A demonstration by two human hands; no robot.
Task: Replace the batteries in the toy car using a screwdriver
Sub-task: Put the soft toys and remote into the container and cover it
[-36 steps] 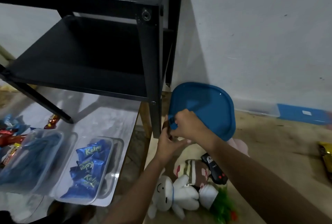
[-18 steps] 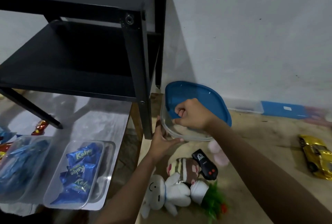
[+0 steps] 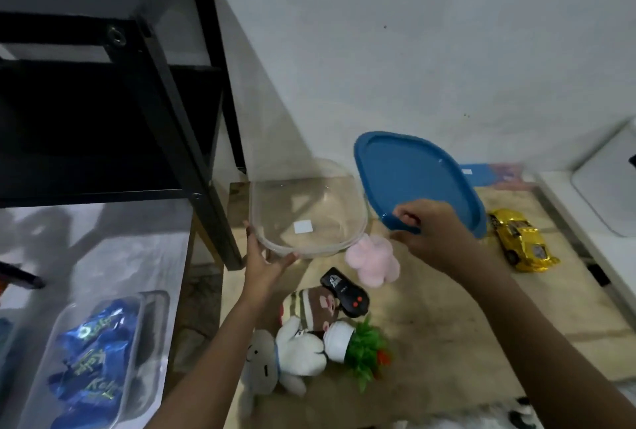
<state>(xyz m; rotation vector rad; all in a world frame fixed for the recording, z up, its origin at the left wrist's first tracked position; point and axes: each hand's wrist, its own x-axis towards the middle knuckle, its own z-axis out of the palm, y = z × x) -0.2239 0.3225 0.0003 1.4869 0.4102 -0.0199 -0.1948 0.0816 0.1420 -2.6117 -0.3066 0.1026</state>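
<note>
My left hand [image 3: 265, 261] holds a clear plastic container [image 3: 306, 208] by its near rim; it looks empty apart from a white sticker. My right hand [image 3: 430, 234] pinches the edge of its blue lid [image 3: 420, 174], lifted off and tilted to the right of the container. A gold toy car [image 3: 521, 239] lies on the wooden surface at the right, apart from both hands. A black remote controller [image 3: 346, 292] with red buttons lies below the container. No screwdriver or batteries are visible.
A black metal shelf [image 3: 165, 112] stands left of the container. Plush toys [image 3: 296, 353], a pink plush [image 3: 373, 258] and a small green plant [image 3: 366, 349] lie near the remote. A clear tray of blue snack packets [image 3: 93, 363] sits lower left. A white box [image 3: 605, 181] is at right.
My right hand has pulled the blue lid off the container and swung it right. The view has shifted, bringing the gold car closer in.
</note>
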